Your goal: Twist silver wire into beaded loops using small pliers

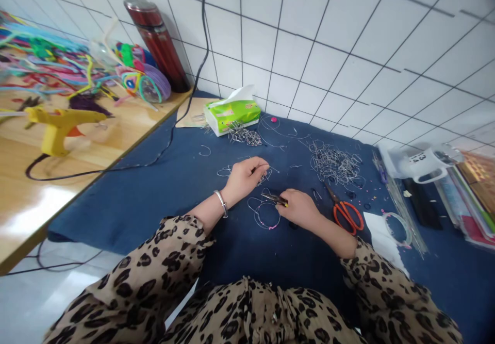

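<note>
My left hand [247, 176] is closed in a pinch, with a thin wire [274, 169] sticking out past its fingertips to the right. More thin wire pieces lie on the dark blue cloth under and around that hand. My right hand [299, 207] is wrapped round a pair of pliers [274, 198], whose metal jaws point left. Just below the pliers lies a wire ring with pink beads [274, 227], flat on the cloth. The jaws lie over the upper part of the ring; I cannot tell whether they touch it.
Orange-handled scissors [348, 216] lie right of my right hand, below a heap of bent wires [335, 162]. A green tissue pack [232, 114] stands at the back. Leftward are a yellow glue gun [58, 127], its black cord and a red thermos [158, 45]. A white mug [423, 164] is at right.
</note>
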A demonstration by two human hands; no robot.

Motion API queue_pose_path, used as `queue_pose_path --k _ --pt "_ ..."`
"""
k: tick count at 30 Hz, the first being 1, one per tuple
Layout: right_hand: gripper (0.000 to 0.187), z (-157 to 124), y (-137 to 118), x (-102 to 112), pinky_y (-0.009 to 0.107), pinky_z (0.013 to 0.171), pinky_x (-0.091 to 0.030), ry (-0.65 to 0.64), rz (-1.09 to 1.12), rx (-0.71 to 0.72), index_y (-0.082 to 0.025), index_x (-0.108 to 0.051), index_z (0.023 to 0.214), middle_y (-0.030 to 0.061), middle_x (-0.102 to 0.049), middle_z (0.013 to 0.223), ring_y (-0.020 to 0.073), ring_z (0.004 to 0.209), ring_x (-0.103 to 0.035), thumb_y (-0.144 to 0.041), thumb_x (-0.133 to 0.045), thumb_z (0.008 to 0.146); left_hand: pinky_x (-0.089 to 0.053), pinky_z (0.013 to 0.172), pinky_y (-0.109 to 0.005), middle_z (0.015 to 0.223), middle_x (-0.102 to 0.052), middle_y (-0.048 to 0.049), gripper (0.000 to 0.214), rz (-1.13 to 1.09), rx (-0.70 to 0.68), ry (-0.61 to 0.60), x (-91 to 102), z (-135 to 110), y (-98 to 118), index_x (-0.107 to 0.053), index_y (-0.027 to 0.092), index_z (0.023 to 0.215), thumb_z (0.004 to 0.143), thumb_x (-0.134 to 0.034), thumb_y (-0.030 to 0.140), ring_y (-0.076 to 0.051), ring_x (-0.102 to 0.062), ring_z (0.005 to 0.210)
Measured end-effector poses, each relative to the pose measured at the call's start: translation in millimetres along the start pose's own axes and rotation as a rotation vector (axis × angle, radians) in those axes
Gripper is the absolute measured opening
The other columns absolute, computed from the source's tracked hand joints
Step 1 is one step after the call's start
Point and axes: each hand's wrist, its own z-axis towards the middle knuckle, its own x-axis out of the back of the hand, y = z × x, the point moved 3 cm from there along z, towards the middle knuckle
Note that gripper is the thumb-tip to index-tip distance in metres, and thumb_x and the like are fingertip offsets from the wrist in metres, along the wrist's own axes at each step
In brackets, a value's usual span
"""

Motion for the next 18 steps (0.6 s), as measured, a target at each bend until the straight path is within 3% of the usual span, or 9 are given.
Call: queue_pose_path --k 9,18 --pt "0.020 2.7 -2.0 -0.2 0.024 0.065 -0.033 0.022 -0.017 -0.015 -0.020 -0.060 0.079 0.0022 -0.061 0.082 0.0144 0.076 -0.055 -0.037 -0.049 0.080 -0.042 0.050 -0.019 0.069 -0.063 0.0004 0.017 -0.079 0.087 0.138 7.7 2.0 -7.4 -0.061 0.019 0.086 0.085 -0.049 0.031 -0.008 -0.055 0.050" --pt "0.014 1.9 0.3 6.0 0.022 0.063 -0.032 0.047 0.056 -0.006 -0.018 -0.060 0.073 0.0021 -0.060 0.075 0.0127 0.071 -0.053 -0.028 -0.051 0.076 -0.043 0.050 -0.020 0.069 -0.064 0.0003 0.018 -0.115 0.090 0.158 8.2 -0.1 -3.9 -0.062 0.018 0.085 0.085 -0.050 0.032 -0.008 -0.055 0.050"
